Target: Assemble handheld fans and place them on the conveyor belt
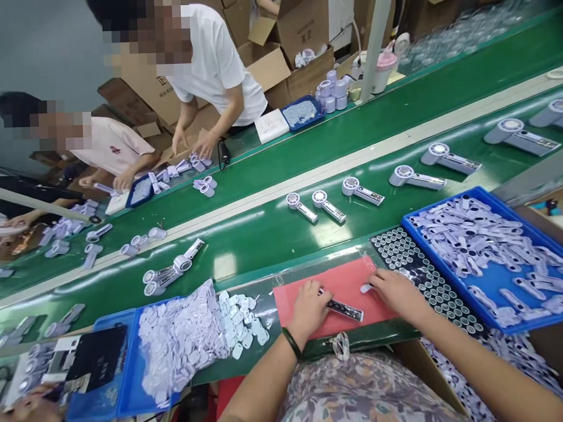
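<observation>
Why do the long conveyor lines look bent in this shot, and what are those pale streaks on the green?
In the head view, the wide lens seems to bow the green conveyor belt and its white rail towards the frame edges; the pale streaks look like glare, probably reflected overhead lights; little looks badly out of focus.

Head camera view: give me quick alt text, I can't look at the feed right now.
Two bare hands work over a red mat: the left hand touches a dark handle piece, and the right hand sits by a small white part. Beyond them, white handheld fans lie along a green conveyor belt.
</observation>
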`<action>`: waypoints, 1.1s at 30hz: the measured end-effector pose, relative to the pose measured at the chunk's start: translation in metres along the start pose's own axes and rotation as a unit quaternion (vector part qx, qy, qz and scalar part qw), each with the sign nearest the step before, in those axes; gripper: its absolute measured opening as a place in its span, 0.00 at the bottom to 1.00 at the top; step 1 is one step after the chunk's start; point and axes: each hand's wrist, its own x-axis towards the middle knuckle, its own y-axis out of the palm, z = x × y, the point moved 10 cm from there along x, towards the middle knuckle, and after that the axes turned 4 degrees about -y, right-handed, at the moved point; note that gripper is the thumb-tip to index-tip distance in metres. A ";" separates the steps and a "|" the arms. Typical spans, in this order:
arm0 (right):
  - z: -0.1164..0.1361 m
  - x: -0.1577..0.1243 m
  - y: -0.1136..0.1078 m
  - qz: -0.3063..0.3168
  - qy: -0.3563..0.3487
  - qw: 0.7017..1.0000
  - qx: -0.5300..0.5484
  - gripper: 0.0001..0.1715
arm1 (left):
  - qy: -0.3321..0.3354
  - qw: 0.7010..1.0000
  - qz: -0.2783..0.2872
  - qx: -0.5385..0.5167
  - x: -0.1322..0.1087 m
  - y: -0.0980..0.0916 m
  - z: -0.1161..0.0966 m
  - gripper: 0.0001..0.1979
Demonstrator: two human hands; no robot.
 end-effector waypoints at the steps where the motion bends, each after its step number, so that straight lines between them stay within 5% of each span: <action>1: 0.002 0.002 0.005 0.021 -0.035 0.999 -0.001 0.16 | 0.005 1.000 0.001 0.002 -0.005 0.000 0.001 0.08; 5: 0.003 0.012 0.019 0.041 -0.103 0.993 0.043 0.25 | -0.009 1.000 0.001 0.023 -0.019 -0.006 0.009 0.11; 7: -0.003 0.013 0.018 -0.006 -0.059 0.995 0.080 0.28 | -0.016 1.000 -0.005 0.016 -0.020 -0.012 0.011 0.12; 10: -0.012 0.002 0.019 -0.060 0.054 0.993 0.091 0.18 | -0.025 0.999 -0.027 -0.005 -0.015 -0.021 0.008 0.11; 15: 0.000 -0.012 0.032 -0.015 0.105 0.994 0.003 0.11 | -0.028 0.999 -0.032 -0.007 0.000 -0.014 0.003 0.09; 19: 0.000 -0.013 0.019 -0.032 0.128 0.991 0.031 0.12 | -0.020 0.999 -0.021 0.015 0.004 -0.003 0.000 0.07; 27: 0.094 0.008 0.029 0.031 0.000 0.999 0.024 0.10 | 0.023 0.991 -0.035 -0.126 -0.003 -0.012 0.002 0.24; 33: 0.084 0.006 0.050 -0.003 0.010 0.995 0.099 0.12 | 0.036 0.983 -0.059 -0.170 -0.008 0.003 0.012 0.09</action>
